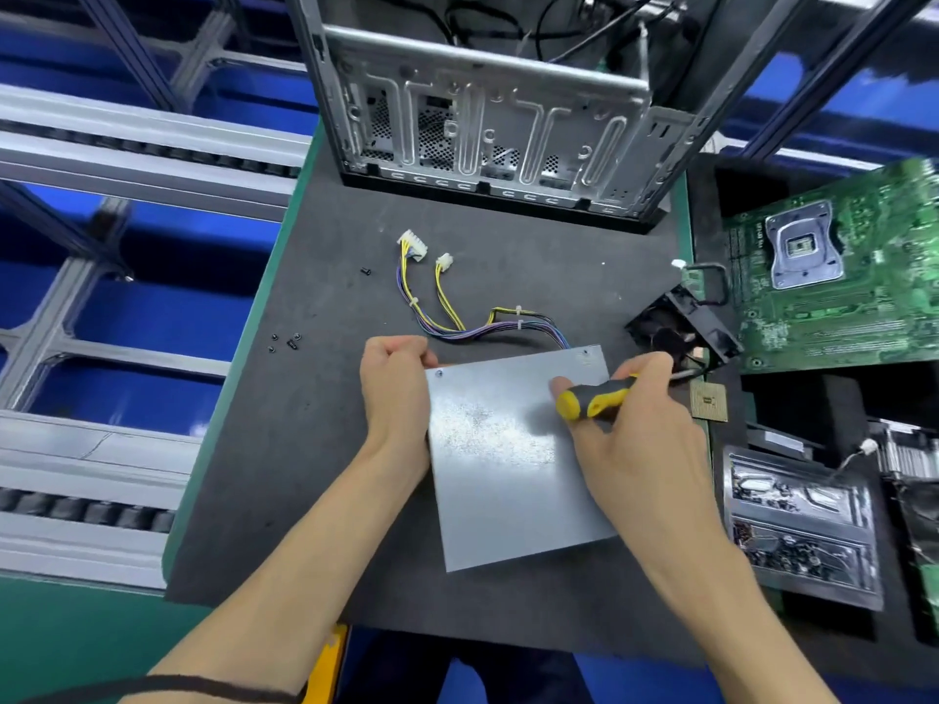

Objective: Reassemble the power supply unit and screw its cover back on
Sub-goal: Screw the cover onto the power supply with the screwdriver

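Observation:
The grey metal power supply unit (503,464) lies on the dark mat with its flat cover facing up. Its bundle of coloured cables (457,322) runs out from the far edge to white connectors. My left hand (396,383) rests at the unit's far left corner, fingers curled against the edge. My right hand (635,429) grips a yellow and black screwdriver (594,396) over the unit's right side, its shaft pointing right. Several small black screws (287,341) lie on the mat to the left, and one more screw (365,271) lies farther back.
An empty computer case (488,124) stands at the back of the mat (305,449). A green motherboard (838,276), a black fan (681,327), a CPU chip (709,401) and bagged parts (803,525) sit on the right. Metal racking runs along the left.

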Motion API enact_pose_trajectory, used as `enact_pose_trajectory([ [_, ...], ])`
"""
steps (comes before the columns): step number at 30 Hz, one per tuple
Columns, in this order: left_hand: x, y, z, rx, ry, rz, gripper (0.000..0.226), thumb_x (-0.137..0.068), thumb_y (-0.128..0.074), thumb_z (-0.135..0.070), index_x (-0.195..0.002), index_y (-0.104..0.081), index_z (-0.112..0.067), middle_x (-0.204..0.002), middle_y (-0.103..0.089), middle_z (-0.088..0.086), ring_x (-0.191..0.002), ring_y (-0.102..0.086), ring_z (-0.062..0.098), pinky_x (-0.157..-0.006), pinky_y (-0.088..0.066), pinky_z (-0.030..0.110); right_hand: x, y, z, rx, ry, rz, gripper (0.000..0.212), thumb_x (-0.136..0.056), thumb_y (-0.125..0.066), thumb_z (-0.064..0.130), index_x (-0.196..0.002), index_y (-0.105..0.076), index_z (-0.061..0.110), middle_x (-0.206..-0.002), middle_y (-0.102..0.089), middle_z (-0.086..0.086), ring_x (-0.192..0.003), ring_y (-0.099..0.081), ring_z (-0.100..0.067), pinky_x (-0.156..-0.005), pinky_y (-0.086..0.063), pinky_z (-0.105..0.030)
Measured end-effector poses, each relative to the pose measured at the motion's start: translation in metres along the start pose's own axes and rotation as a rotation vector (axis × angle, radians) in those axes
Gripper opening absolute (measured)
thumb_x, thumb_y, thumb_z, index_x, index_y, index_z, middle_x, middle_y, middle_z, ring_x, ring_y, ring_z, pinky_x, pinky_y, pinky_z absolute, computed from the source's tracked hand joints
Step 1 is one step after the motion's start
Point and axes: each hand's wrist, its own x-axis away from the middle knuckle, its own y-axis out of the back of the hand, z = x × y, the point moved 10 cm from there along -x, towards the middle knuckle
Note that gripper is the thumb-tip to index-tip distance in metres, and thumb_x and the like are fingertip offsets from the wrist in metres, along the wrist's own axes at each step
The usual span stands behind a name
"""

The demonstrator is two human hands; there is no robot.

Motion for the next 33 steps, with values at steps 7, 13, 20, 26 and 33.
enact_pose_trajectory([
  [7,0.003,0.009,-0.002,0.01,-0.067,-0.088,0.013,-0.089,-0.047,-0.003,-0.085,-0.048,-0.015,-0.071,-0.055,-0.004,-0.055,-0.059,0.01,-0.06,-0.042,0.029,0.011,-0.001,0.01,-0.009,0.044,-0.169,0.036,-0.093,-0.054,0.053,-0.091,-0.023,0.035,-0.066,-0.056,0.006,-0.059,-0.043,-0.022,-0.054,-0.022,-0.019],
  [13,-0.001,0.007,-0.005,0.015,-0.115,-0.076,0.01,-0.092,-0.046,-0.005,-0.089,-0.046,-0.014,-0.052,-0.057,-0.014,-0.053,-0.065,0.012,-0.067,-0.044,0.035,0.008,0.0,0.009,-0.004,0.043,-0.194,0.035,-0.092,-0.051,0.058,-0.093,-0.025,0.034,-0.067,-0.053,0.009,-0.063,-0.046,-0.022,-0.053,-0.021,-0.022],
  [20,0.001,0.004,-0.001,0.095,-0.081,-0.021,0.015,-0.091,-0.049,-0.004,-0.083,-0.051,-0.016,-0.072,-0.057,-0.001,-0.064,-0.064,0.022,-0.071,-0.045,0.04,0.007,-0.005,0.006,0.025,0.038,-0.15,0.035,-0.095,-0.053,0.055,-0.094,-0.03,0.029,-0.07,-0.055,0.006,-0.068,-0.053,-0.021,-0.052,-0.028,-0.03],
  [26,0.01,0.004,0.008,0.188,0.017,0.1,0.012,-0.094,-0.055,-0.003,-0.085,-0.056,-0.01,-0.057,-0.059,-0.004,-0.05,-0.062,0.013,-0.059,-0.045,0.03,0.001,-0.009,0.002,-0.025,0.005,-0.085,0.037,-0.092,-0.056,0.059,-0.09,-0.026,0.036,-0.067,-0.055,0.009,-0.067,-0.054,-0.007,-0.057,-0.037,-0.035],
  [33,-0.001,0.035,-0.008,0.221,-0.009,0.223,0.013,-0.092,-0.065,0.001,-0.103,-0.071,-0.001,-0.085,-0.074,0.009,-0.092,-0.077,0.026,-0.073,-0.059,0.023,-0.004,0.004,0.015,-0.074,0.075,-0.13,0.03,-0.091,-0.05,0.059,-0.095,-0.036,0.034,-0.082,-0.059,0.007,-0.073,-0.055,-0.006,-0.06,-0.042,-0.037],
])
